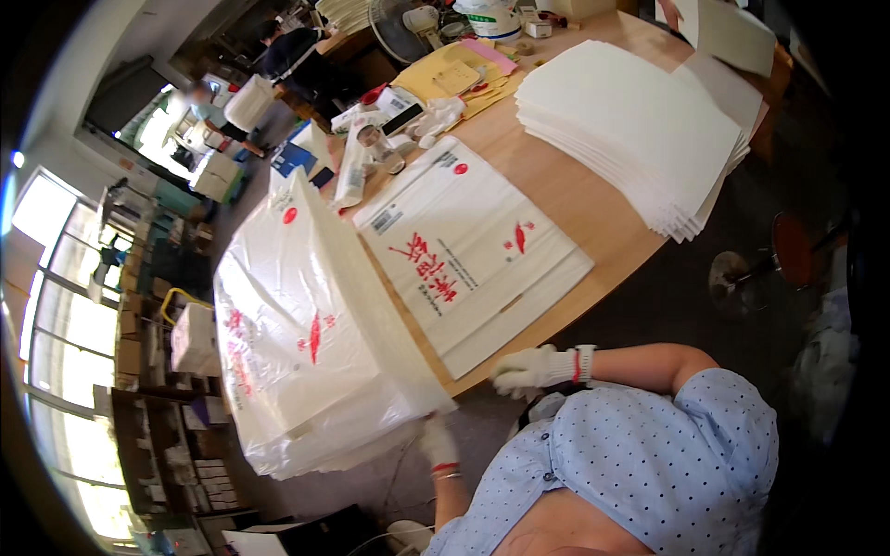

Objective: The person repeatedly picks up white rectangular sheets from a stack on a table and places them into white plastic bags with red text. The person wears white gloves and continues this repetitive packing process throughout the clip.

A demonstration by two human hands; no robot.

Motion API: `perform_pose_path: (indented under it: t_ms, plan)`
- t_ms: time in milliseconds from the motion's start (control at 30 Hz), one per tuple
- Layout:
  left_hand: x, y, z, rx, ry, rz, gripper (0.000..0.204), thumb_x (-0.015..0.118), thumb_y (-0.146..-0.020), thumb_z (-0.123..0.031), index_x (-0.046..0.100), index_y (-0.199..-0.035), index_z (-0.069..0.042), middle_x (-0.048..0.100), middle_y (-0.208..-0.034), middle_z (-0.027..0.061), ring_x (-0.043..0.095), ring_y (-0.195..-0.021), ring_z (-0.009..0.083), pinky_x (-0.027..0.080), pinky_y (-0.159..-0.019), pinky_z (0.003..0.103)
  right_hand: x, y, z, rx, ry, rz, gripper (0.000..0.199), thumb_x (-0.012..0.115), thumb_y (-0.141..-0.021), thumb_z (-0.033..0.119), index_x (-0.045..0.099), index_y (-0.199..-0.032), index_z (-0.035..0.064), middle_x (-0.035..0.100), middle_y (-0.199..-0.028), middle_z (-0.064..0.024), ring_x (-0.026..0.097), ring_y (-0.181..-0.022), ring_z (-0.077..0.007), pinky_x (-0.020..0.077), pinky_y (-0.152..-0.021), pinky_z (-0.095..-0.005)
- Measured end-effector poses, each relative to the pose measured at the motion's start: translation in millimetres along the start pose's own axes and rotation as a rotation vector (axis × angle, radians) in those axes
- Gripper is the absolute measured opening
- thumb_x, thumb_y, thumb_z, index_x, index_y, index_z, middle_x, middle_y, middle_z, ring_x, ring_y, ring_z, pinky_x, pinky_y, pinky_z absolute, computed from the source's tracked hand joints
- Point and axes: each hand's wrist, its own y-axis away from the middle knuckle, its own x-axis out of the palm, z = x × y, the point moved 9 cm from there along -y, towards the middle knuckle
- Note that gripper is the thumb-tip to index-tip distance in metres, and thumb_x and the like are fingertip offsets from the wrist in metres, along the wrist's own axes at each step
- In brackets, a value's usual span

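Note:
My left hand (438,445), in a white knit glove with a red cuff band, is at the near corner of a pile of glossy white plastic bags (278,371) with red print. The plastic's edge hides its fingertips, so its grip does not show. My right hand (527,371), gloved alike, hovers by the table's near edge with loosely bent, slightly parted fingers and nothing visible in them. Just beyond it lies a flat stack of white printed bags (482,250), red and black lettering facing up. The plastic pile overhangs the table's left side.
A fanned stack of white sheets (630,120) covers the right part of the wooden table (565,310). Farther back are a clear jar (380,148), yellow envelopes (454,74), a white bucket (489,18) and a fan (403,28). A stool (791,250) stands at right.

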Motion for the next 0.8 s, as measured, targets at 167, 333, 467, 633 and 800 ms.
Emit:
perform_pose_path:
  t_ms: [167,333,467,633,800]
  plan:
    - [-42.1,-92.1,-233.3,0.498,0.595,-0.301,0.025,0.063,-0.075,-0.024,0.061,-0.092,-0.006,0.059,-0.083,0.0147,0.056,-0.081,0.0345,0.044,-0.077,0.042,-109.0,89.0,-104.3,0.308,-0.123,-0.491,0.030,0.052,-0.090,0.024,0.055,-0.109,0.0005,0.064,-0.090,-0.0077,0.062,-0.071,-0.0114,0.0523,-0.064,-0.0234]
    - [-12.8,-157.0,-256.5,0.415,0.343,-0.054,0.024,0.059,-0.079,-0.032,0.065,-0.088,-0.011,0.062,-0.085,0.0102,0.056,-0.089,0.0312,0.043,-0.080,0.041,-140.5,134.0,-120.8,0.250,-0.236,-0.679,0.026,0.053,-0.090,0.020,0.053,-0.108,0.0002,0.062,-0.088,-0.0089,0.060,-0.067,-0.0127,0.0517,-0.060,-0.0254]
    - [-3.1,-170.8,-245.0,0.292,0.524,0.354,0.029,0.055,-0.082,-0.037,0.066,-0.085,-0.010,0.064,-0.083,0.0123,0.059,-0.084,0.0293,0.045,-0.076,0.038,-122.2,103.2,-120.9,0.286,-0.266,-0.565,0.029,0.053,-0.091,0.023,0.053,-0.109,0.0000,0.062,-0.087,-0.0082,0.060,-0.067,-0.0129,0.0520,-0.061,-0.0259]
    - [-24.0,-184.3,-260.6,0.359,0.422,0.402,0.033,0.048,-0.088,-0.039,0.066,-0.089,-0.012,0.065,-0.082,0.0138,0.062,-0.076,0.0292,0.045,-0.068,0.037,-101.2,-19.2,-115.9,0.039,-0.962,-0.169,0.037,0.059,-0.088,0.031,0.054,-0.111,0.0030,0.062,-0.090,-0.0084,0.061,-0.066,-0.0173,0.0513,-0.060,-0.0330]
    - [-31.2,-209.3,-241.6,0.304,0.304,0.063,0.031,0.048,-0.090,-0.034,0.060,-0.080,-0.007,0.062,-0.070,0.0097,0.059,-0.060,0.0207,0.045,-0.057,0.031,-168.6,-47.0,-36.8,0.284,0.185,-0.748,0.026,0.062,-0.083,0.025,0.062,-0.099,0.0050,0.060,-0.091,-0.0092,0.059,-0.076,-0.0218,0.0466,-0.063,-0.0373]
